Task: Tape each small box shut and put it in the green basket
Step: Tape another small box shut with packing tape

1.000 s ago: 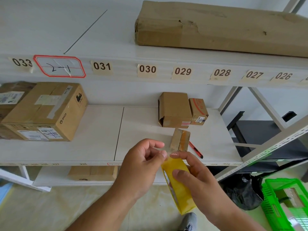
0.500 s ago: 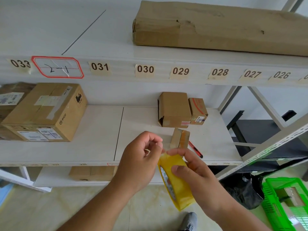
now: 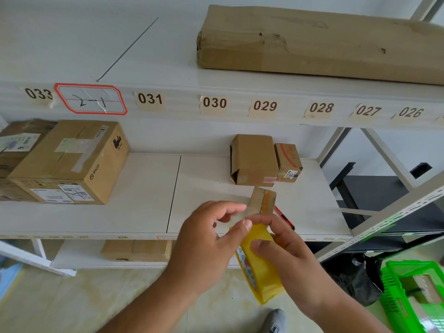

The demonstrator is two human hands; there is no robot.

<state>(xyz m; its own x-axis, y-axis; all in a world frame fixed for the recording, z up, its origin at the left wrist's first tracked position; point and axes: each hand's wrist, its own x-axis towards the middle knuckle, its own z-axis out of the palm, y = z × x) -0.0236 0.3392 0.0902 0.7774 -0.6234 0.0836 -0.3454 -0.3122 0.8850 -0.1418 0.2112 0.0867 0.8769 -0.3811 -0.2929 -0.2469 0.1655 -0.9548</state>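
The right hand (image 3: 286, 251) holds a yellow roll of tape (image 3: 260, 267) out in front of the shelf (image 3: 144, 212). Its fingers wrap over the top of the roll and its thumb presses the side. The left hand (image 3: 204, 243) is right next to it. The thumb and first finger of that hand pinch near the top edge of the roll, and the other fingers are curled loosely. A thin see-through strip seems to stretch between the two hands, but it is too faint to be sure.

Just behind the hands, a small brown box (image 3: 263, 200) stands on the shelf. A red pen-like thing (image 3: 284, 217) lies beside it, partly hidden by the right hand. Farther back on the same shelf are a taller box (image 3: 254, 159) with an open flap on its left side and a little box with red print (image 3: 288, 162), touching each other. A big box (image 3: 69, 162) with labels sits far off to the left.

The green basket (image 3: 413, 296) is on the floor at the lower right, well away from the hands. A brown box (image 3: 422, 287) already lies inside it. A black bag (image 3: 358, 277) sits just left of the basket. A long flat carton (image 3: 319, 42) rests on the top shelf.
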